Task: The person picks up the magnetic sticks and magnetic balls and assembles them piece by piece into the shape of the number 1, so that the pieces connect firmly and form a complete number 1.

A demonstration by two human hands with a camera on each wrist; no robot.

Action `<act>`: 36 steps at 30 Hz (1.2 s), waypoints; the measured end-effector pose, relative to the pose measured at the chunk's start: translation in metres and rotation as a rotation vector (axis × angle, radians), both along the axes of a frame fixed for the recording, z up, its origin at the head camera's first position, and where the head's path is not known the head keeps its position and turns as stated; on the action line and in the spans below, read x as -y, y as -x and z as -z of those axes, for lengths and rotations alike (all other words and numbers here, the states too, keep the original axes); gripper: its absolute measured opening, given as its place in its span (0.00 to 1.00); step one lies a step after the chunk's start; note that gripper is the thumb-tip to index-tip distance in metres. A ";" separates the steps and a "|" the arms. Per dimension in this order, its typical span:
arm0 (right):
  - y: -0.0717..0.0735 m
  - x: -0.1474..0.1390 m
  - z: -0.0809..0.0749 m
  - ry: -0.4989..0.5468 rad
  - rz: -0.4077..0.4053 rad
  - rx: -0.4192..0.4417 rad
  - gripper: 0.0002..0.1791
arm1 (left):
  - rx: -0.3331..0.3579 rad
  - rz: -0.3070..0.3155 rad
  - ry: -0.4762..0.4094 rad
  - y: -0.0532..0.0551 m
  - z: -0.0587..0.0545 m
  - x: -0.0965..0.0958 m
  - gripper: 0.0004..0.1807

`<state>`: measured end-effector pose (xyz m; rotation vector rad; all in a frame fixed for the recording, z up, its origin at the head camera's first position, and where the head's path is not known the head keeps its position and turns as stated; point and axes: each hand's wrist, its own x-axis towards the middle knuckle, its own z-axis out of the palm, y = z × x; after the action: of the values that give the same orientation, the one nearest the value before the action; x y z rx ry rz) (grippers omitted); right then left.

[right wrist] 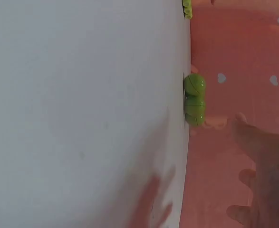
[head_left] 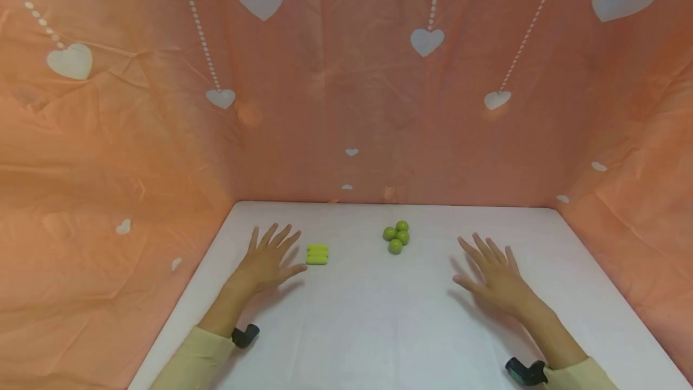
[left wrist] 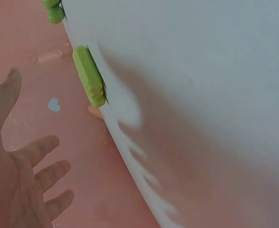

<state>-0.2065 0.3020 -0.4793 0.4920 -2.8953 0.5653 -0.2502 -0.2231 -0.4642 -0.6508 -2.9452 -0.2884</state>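
Observation:
My left hand (head_left: pixel 263 265) hovers over the white table with fingers spread, its thumb tip beside a small stack of yellow-green ridged bars (head_left: pixel 317 254). In the left wrist view these bars (left wrist: pixel 88 76) appear edge-on, beyond the left hand (left wrist: pixel 15 175). A cluster of several shiny green balls (head_left: pixel 396 246) sits at the middle back of the table. To the right of them my right hand (head_left: pixel 497 280) is held above the surface, fingers spread, holding nothing. The right wrist view shows the balls (right wrist: pixel 195 99) close to the thumb of the right hand (right wrist: pixel 272 166).
The white table (head_left: pixel 346 330) is enclosed at the back and sides by an orange sheet (head_left: pixel 346 95) printed with white hearts. Black cameras are strapped at the left wrist (head_left: pixel 245 336) and right wrist (head_left: pixel 526 372), by the beige sleeves.

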 end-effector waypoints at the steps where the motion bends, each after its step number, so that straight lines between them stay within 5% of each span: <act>1: 0.001 0.002 0.000 0.001 -0.001 0.001 0.48 | 0.007 0.002 0.005 0.000 0.001 -0.001 0.46; 22: 0.022 0.049 0.007 0.000 -0.095 0.012 0.45 | 0.075 0.075 0.088 0.011 0.013 -0.019 0.47; 36: 0.037 0.067 0.010 0.040 -0.120 0.058 0.44 | 0.117 0.128 0.000 0.017 0.013 -0.028 0.41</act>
<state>-0.2435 0.2346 -0.4897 0.6582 -2.9168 0.6646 -0.2670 -0.1952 -0.4777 -0.8521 -3.0188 -0.3497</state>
